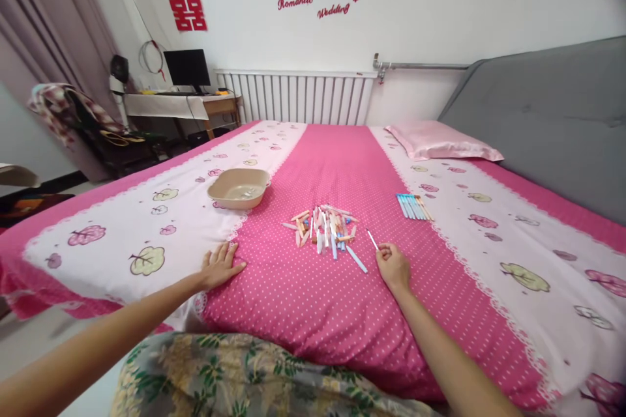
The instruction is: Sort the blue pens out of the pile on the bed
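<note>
My right hand [392,265] pinches one end of a slim white pen [372,238] with a dark tip, held just right of a loose heap of pens [325,227]. The heap mixes white, pink, orange, brown and blue pieces. One light blue pen [357,259] lies apart at its near right edge. Flat on the bedspread, fingers spread, my left hand [220,266] rests left of the heap and holds nothing. Farther right, a neat row of blue and tan pens [414,206] lies side by side.
A beige plastic basin [238,189] with a few small pale items inside sits on the bed beyond my left hand. The pink bedspread [332,150] covers the bed. A pink pillow [443,141] lies by the grey headboard [542,124]. At the far left stands a desk with a monitor [186,68].
</note>
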`<action>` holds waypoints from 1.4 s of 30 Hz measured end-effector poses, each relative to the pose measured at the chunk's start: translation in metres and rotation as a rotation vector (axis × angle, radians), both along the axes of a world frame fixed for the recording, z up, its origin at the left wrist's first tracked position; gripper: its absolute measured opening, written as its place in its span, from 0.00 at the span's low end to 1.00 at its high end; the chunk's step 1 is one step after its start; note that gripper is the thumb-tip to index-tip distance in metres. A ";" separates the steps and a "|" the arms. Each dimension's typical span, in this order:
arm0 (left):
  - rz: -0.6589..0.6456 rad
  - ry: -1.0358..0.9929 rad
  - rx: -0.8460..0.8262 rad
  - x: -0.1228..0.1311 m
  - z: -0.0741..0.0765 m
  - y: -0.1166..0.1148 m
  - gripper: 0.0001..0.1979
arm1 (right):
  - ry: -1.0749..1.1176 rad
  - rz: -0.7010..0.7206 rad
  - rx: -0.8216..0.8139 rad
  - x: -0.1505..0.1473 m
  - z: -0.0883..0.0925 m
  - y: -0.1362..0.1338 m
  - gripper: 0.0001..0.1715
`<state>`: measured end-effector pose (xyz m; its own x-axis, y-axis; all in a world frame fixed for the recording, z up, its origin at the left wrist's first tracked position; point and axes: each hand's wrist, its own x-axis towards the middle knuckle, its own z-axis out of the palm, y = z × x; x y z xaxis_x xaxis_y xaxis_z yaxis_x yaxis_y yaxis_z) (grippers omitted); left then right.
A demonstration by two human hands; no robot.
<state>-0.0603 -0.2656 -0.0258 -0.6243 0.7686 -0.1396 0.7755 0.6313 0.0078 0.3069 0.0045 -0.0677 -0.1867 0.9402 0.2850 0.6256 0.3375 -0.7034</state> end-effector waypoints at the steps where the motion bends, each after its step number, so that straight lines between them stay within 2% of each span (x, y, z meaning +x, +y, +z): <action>1: -0.001 -0.006 -0.005 0.001 0.000 -0.001 0.38 | 0.002 -0.002 -0.005 0.000 -0.001 0.000 0.13; 9: -0.033 -0.019 0.035 0.014 0.004 -0.014 0.39 | 0.052 -0.023 -0.021 0.000 0.001 -0.003 0.15; 12: 0.009 -0.074 0.128 0.014 0.014 -0.012 0.39 | 0.091 -0.055 -0.028 -0.001 0.004 -0.004 0.17; 14: 0.079 -0.120 0.242 0.014 0.025 -0.003 0.36 | 0.124 -0.081 -0.039 -0.002 0.004 -0.004 0.19; 17: 0.116 -0.127 0.339 0.018 0.044 0.026 0.31 | 0.183 -0.100 -0.054 -0.003 0.005 0.000 0.22; 20: 0.037 -0.135 0.455 0.030 0.058 0.070 0.28 | 0.229 -0.075 -0.056 -0.007 0.010 0.011 0.24; 22: -0.002 -0.138 0.533 0.038 0.065 0.104 0.23 | 0.261 -0.033 -0.053 -0.013 0.020 0.023 0.24; 24: -0.006 -0.143 0.604 0.042 0.072 0.136 0.20 | 0.336 0.030 -0.063 -0.022 0.037 0.040 0.24; 27: -0.002 -0.171 0.705 0.042 0.085 0.180 0.16 | 0.462 0.147 -0.051 -0.044 0.074 0.064 0.23; 31: -0.023 -0.225 0.865 0.061 0.100 0.219 0.17 | 0.659 0.275 -0.071 -0.071 0.117 0.078 0.20; 33: -0.084 -0.282 0.880 0.085 0.100 0.227 0.15 | 0.688 0.334 -0.114 -0.077 0.126 0.077 0.21; 35: -0.292 -0.415 0.789 0.113 0.093 0.228 0.12 | 0.683 0.346 -0.139 -0.076 0.125 0.075 0.20; 37: -0.544 -0.484 0.592 0.137 0.082 0.227 0.11 | 0.626 0.342 -0.151 -0.070 0.120 0.076 0.19; 38: -0.609 -0.482 0.520 0.147 0.076 0.226 0.11 | 0.603 0.331 -0.156 -0.067 0.118 0.077 0.18; 42: -0.744 -0.484 0.297 0.169 0.058 0.226 0.13 | 0.596 0.275 -0.157 -0.057 0.117 0.088 0.15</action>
